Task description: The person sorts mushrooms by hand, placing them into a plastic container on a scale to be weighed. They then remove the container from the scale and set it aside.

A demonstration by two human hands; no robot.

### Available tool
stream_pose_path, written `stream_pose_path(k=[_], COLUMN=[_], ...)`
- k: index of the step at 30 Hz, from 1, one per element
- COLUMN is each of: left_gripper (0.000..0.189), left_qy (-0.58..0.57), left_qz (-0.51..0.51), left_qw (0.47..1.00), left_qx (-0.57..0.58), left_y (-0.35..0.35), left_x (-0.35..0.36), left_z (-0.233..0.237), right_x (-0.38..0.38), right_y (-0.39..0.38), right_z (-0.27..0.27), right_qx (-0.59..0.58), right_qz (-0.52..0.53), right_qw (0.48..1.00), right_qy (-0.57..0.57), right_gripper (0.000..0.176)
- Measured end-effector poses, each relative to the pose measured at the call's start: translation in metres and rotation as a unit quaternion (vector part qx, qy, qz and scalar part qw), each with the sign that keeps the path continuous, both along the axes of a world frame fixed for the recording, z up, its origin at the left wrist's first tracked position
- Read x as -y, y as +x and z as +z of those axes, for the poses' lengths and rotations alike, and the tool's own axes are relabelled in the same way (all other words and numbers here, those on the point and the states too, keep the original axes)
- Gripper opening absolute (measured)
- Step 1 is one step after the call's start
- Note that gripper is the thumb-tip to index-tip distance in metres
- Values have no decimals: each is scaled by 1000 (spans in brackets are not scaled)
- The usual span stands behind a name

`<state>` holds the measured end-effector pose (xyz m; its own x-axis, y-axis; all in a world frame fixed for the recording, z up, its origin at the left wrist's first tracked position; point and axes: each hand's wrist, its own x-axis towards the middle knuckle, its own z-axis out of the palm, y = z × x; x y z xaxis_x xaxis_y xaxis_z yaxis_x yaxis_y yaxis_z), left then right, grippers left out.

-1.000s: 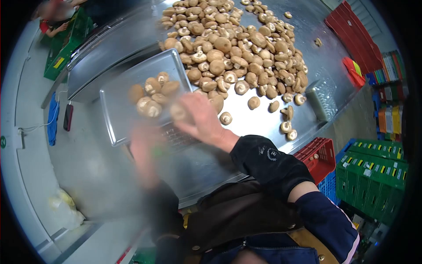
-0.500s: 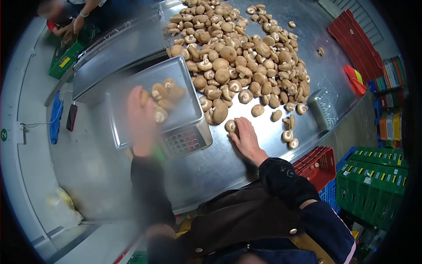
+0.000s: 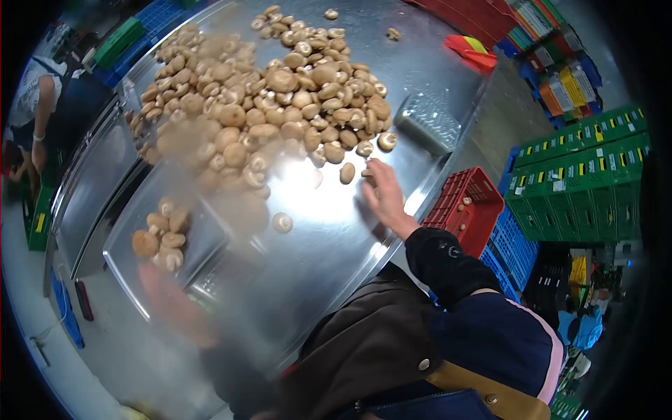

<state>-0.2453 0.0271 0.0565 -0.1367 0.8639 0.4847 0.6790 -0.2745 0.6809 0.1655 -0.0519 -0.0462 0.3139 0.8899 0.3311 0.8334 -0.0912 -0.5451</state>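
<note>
A big heap of brown mushrooms point(image 3: 280, 91) covers the back of the steel table point(image 3: 308, 259). Several more mushrooms point(image 3: 171, 238) lie in the metal tray point(image 3: 133, 287) of the scale at the left. Just below that tray is my left hand point(image 3: 175, 301), smeared by motion, its fingers not clear. My right hand point(image 3: 386, 196) is at the heap's front right, its fingers bent over a mushroom point(image 3: 369, 173) that they partly cover. A single mushroom point(image 3: 283, 222) lies on the steel between my hands.
Clear plastic trays point(image 3: 428, 122) are stacked at the table's right edge, with a red bag point(image 3: 470, 52) behind. A red crate point(image 3: 465, 210) and green crates point(image 3: 581, 175) stand to the right. Another person's arm point(image 3: 43, 112) shows at the upper left.
The view has swung to the right. My right hand has moved from the mushroom at the heap's front to mushrooms farther right. My left hand has come down off the tray's mushrooms.
</note>
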Motion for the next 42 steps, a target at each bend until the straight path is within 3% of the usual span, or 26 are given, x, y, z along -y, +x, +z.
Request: stream_pose_path(k=[1,3,6,8,13,16,19,23,25,28,31,34,35,36,40,42], left_gripper=[39,40,38,36,34,33,32,34,41,44,39,29,27,24,21,27], left_qy=[23,-51,-173,-171,-263,-293,-305,-364,-262,-157,-57,29,9,-12,15,-13], left_qz=[-66,-141,-273,-332,-350,-339,-317,-289,-394,-561,-561,-521,-494,-465,-417,-395], left_qw=[998,987,944,928,899,894,898,885,876,784,773,791,808,823,843,862], left_qx=[-4,-55,-60,-13,-2,-2,-2,16,-90,-216,-289,-318,-321,-325,-339,-316], left_y=[4,28,92,124,168,190,214,251,274,324,356,354,349,342,321,313], left_x=[13,45,88,107,124,118,106,95,92,84,73,43,34,25,0,2], left_z=[-19,-45,-50,-66,-79,-80,-76,-56,-69,-86,-112,-143,-149,-150,-127,-122], right_x=[8,22,15,-4,-62,-80,-89,-106,-109,-108,-97,-86,-80,-78,-53,-41], right_y=[22,63,119,158,288,366,397,415,423,425,429,431,431,419,413,381], right_z=[-1,-1,17,40,59,41,29,22,11,28,15,4,4,20,23,47], right_qx=[20,32,71,102,170,171,245,193,153,167,172,146,133,116,92,-142], right_qz=[-60,-98,-94,-95,-125,-96,-64,-41,-11,12,41,39,31,-30,-129,-155], right_qw=[998,995,993,990,977,972,928,907,909,902,925,954,961,961,985,976], right_qy=[-7,-11,25,36,-6,-132,-275,-372,-388,-398,-335,-258,-239,-249,-73,47], right_gripper=[45,44,41,41,51,73,99,115,117,108,91,74,70,50,31,33])
